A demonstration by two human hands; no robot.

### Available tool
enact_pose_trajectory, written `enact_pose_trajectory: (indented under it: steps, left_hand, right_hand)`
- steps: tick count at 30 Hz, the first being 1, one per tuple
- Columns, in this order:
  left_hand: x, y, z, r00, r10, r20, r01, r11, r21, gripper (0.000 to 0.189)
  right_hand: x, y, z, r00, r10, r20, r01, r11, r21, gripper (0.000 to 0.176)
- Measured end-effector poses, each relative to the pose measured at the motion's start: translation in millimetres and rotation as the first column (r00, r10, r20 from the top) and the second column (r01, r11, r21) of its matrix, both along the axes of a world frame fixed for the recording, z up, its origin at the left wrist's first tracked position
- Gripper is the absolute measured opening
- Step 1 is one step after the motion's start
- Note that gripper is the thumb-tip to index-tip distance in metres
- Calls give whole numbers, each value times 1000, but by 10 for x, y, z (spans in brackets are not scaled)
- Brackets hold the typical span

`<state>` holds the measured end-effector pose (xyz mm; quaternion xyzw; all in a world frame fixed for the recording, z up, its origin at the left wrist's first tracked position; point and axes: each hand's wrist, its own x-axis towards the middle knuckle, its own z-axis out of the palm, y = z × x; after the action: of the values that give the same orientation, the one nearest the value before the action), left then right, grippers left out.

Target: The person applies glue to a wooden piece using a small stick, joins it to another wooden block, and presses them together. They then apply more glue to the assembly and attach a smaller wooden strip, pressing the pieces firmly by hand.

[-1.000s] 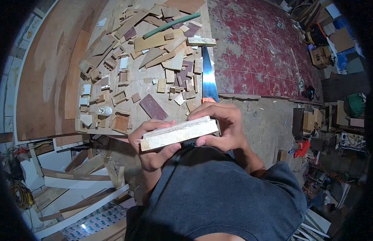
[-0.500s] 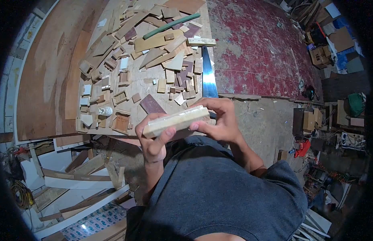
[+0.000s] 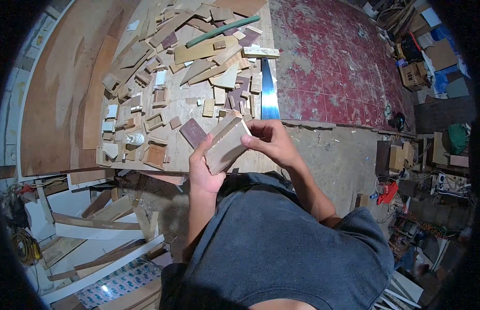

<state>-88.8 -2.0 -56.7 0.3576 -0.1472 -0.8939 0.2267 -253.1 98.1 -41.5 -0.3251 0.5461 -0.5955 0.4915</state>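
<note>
A pale wooden block [image 3: 227, 147] is held in front of my chest, tilted, with a broad face and one rough long edge showing. My left hand [image 3: 204, 173] is closed on its left side, thumb along the edge. At the block's right end, my right hand [image 3: 275, 147] pinches it, with the thumb on the near face and the fingers partly hidden behind. Just beyond the block, a dark reddish-brown board [image 3: 192, 133] lies on the table. The blade of a handsaw [image 3: 269, 98] rests along the table's right edge; its handle is out of sight.
Wood offcuts [image 3: 209, 72] and a green strip [image 3: 223, 31] cover much of the worktable. Small open wooden boxes [image 3: 154, 122] and a light bulb [image 3: 135, 139] lie at left. Boards [image 3: 103, 230] are piled on the floor below left. Red tiled flooring [image 3: 322, 62] extends right.
The block has been turned from lying nearly level, long edge up, to a steeper tilt with its broad face showing. My left hand has shifted its grip; both hands still hold it.
</note>
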Motion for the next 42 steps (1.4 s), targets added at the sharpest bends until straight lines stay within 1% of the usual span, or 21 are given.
enact_pose_trajectory:
  steps: [1,5,7,8,10,11,14,18,20,22,23,25,28,29,31,32,34,35,37,41,42]
  left_hand:
    - [-10,12,14,999,10,44,-10,1000,-1,47]
    - [-13,27,-10,997,39,72,-39,999,-7,48]
    - [24,11,-46,999,-27,-17,27,999,-27,52]
    - [41,10,-51,999,-28,-17,28,999,-27,52]
    - [88,24,-57,996,-57,62,58,998,-13,55]
    - [106,34,-50,996,-57,63,58,998,-12,55]
    - [154,52,-48,990,-107,89,106,994,9,59]
    - [280,2,-201,980,-193,51,195,979,-52,60]
    - [343,-29,-260,974,-223,47,227,971,-81,60]
    - [392,-56,-295,970,-203,132,217,971,-100,57]
    - [409,-75,-295,970,-203,132,217,971,-100,57]
    - [431,-106,-283,976,-204,69,212,968,-134,50]
    - [374,-139,-249,972,-224,68,233,955,-186,45]
    - [333,-155,-253,972,-223,69,232,955,-184,45]
    - [243,-194,-259,972,-235,3,234,967,-101,40]
    - [229,-220,-286,972,-235,3,234,967,-101,40]
    - [204,-265,-336,949,-315,1,310,935,-171,37]
    - [200,-262,-338,949,-317,0,312,934,-172,37]
    - [176,-252,-276,937,-347,24,344,913,-219,35]
    - [186,-218,-314,942,-336,26,331,909,-251,34]
    - [179,-198,-338,954,-298,33,297,922,-250,35]
  right_hand:
    - [4,0,6,998,28,-56,-27,999,21,37]
    - [15,-23,-35,992,28,-122,-22,999,49,37]
    - [10,-46,-57,994,-55,-91,62,996,70,36]
    - [4,-55,-77,994,-57,-91,63,996,70,36]
    - [4,-70,-107,992,-125,32,123,991,56,33]
    - [11,-71,-80,990,-140,32,137,988,70,31]
    - [-18,-72,-91,991,-133,11,131,986,99,31]
    - [-42,-83,-113,994,-109,-3,108,986,129,30]
    - [-36,-94,-121,991,-121,48,114,984,138,30]
    - [-40,-99,-174,990,-128,63,119,983,139,30]
    - [-44,-98,-191,988,-137,76,126,982,139,31]
    - [-47,-98,-149,989,-132,61,122,981,151,32]
    - [-52,-111,-99,993,-112,45,103,979,177,35]
    - [-55,-117,-97,994,-98,43,88,978,190,36]
    - [-53,-124,-136,997,-67,42,57,977,207,36]
    - [-55,-126,-160,999,-37,39,28,975,222,37]
    - [-60,-138,-207,1000,-17,24,11,976,220,37]
    - [-60,-140,-222,1000,4,9,-6,976,217,38]
    - [-66,-143,-235,1000,2,27,-7,976,216,38]
    - [-69,-142,-290,995,-13,97,-8,978,206,43]
    - [-79,-143,-328,995,-13,98,-8,978,207,43]
